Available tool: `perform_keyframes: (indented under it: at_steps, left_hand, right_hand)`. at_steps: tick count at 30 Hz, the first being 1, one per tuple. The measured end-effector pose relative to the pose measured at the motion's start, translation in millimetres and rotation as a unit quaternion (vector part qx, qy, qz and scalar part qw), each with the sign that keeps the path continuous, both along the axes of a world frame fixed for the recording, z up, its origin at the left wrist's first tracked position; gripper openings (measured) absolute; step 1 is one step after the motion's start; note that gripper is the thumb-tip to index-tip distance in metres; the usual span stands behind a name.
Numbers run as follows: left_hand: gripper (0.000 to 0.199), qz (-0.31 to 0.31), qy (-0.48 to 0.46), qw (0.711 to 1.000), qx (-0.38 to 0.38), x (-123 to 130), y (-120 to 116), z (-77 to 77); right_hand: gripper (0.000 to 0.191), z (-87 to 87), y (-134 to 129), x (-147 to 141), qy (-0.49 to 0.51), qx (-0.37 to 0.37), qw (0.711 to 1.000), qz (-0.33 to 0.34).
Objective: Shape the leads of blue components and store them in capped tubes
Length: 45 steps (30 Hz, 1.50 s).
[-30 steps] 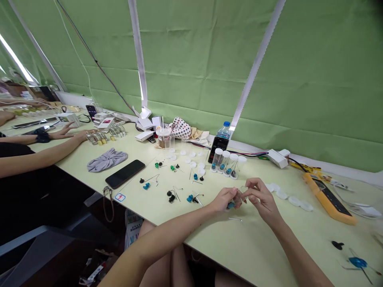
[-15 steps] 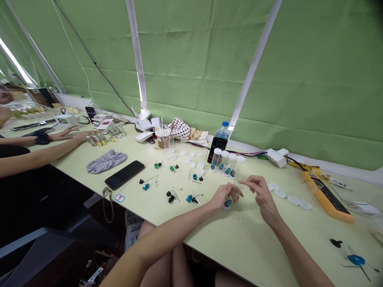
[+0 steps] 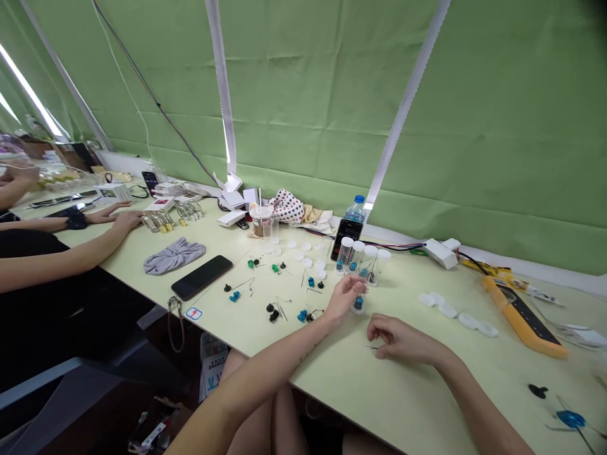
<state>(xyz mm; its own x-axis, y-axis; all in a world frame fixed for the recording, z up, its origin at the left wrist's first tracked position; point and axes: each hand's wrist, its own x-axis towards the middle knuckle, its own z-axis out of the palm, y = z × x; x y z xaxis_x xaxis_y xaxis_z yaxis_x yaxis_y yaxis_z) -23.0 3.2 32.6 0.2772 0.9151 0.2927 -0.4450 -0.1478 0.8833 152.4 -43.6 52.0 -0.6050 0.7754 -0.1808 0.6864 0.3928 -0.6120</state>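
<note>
This looks like an electronics workroom: a long pale table (image 3: pixel 408 404) stands against green blinds (image 3: pixel 497 114), with a yellow multimeter (image 3: pixel 519 319) at right, and clear tubes (image 3: pixel 356 256) and small wired parts (image 3: pixel 302 315) spread across it.

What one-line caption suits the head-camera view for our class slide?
Left hand holds a clear vial with a blue part; right hand rests beside a thin metal pin.

The left hand (image 3: pixel 348 297) is raised over the table (image 3: pixel 417 398), its fingers curled, and the right hand (image 3: pixel 401 338) rests low, fingers bent downward.
</note>
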Motion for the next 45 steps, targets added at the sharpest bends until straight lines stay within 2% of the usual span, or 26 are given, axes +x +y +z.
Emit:
perform_keyframes:
  at_steps: [3,6,9,12,16,18,20,21,24,25,27,29,32,34,36,38,41,43,45]
  left_hand:
    - [0.039,0.012,-0.007,1.000,-0.016,1,3,-3.5]
    - [0.038,0.008,-0.006,1.000,-0.027,2,3,-5.2]
    - [0.040,0.002,0.005,1.000,-0.004,2,0,-3.3]
    - [0.041,-0.007,0.023,0.999,0.026,1,-2,-0.6]
    - [0.042,-0.013,0.035,0.999,0.040,0,-2,-0.3]
    - [0.043,-0.015,0.037,0.998,0.042,0,-2,-1.3]
    - [0.044,-0.022,0.042,0.998,0.042,2,-2,-2.3]
    - [0.045,-0.029,0.048,0.998,0.041,2,-2,-2.9]
    - [0.048,-0.068,0.062,0.995,0.038,6,-5,-5.5]
    - [0.050,-0.084,0.064,0.994,0.037,8,-6,-6.9]
    - [0.051,-0.109,0.069,0.991,0.034,11,-8,-10.5]
    - [0.053,-0.126,0.078,0.989,0.028,14,-10,-14.8]
    - [0.055,-0.145,0.085,0.986,0.017,18,-11,-20.4]
    - [0.055,-0.151,0.086,0.985,0.011,20,-10,-22.6]
    - [0.053,-0.151,0.085,0.985,0.008,21,-8,-23.9]
    - [0.052,-0.147,0.083,0.985,0.018,21,-7,-24.4]
    - [0.052,-0.139,0.083,0.985,0.051,19,-6,-24.6]
    - [0.052,-0.137,0.084,0.984,0.070,17,-5,-24.2]
    - [0.055,-0.140,0.084,0.983,0.078,15,-5,-23.4]
  right_hand:
    - [0.007,6.3,-3,-5,-0.040,0.024,0.999,0.012]
    - [0.017,8.1,-7,-12,-0.093,0.096,0.991,0.003]
    - [0.023,3.7,-12,-18,-0.166,0.184,0.969,-0.010]
    - [0.025,-1.2,-13,-20,-0.201,0.218,0.955,-0.025]
    - [0.018,1.7,-2,-4,-0.100,0.190,0.974,-0.069]
    - [0.011,6.9,5,8,-0.017,0.207,0.970,-0.128]
    - [0.012,12.5,8,16,0.101,0.237,0.945,-0.203]
    - [0.014,15.0,8,18,0.171,0.257,0.921,-0.238]
    - [0.013,20.7,2,13,0.364,0.310,0.822,-0.308]
    - [0.012,21.9,-1,9,0.398,0.322,0.799,-0.316]
    - [0.011,23.0,-6,2,0.411,0.345,0.781,-0.319]
    - [0.011,22.9,-9,-2,0.364,0.371,0.798,-0.305]
    - [0.015,21.3,-7,-1,0.264,0.413,0.838,-0.240]
    - [0.016,20.7,-5,0,0.226,0.439,0.846,-0.199]
    - [0.015,21.2,-5,0,0.211,0.454,0.845,-0.189]
    - [0.016,22.4,-5,0,0.213,0.452,0.840,-0.211]
    - [0.022,21.2,0,9,0.245,0.436,0.818,-0.286]
    - [0.025,14.7,9,26,0.245,0.422,0.801,-0.345]
    - [0.029,2.5,20,50,0.196,0.403,0.798,-0.403]
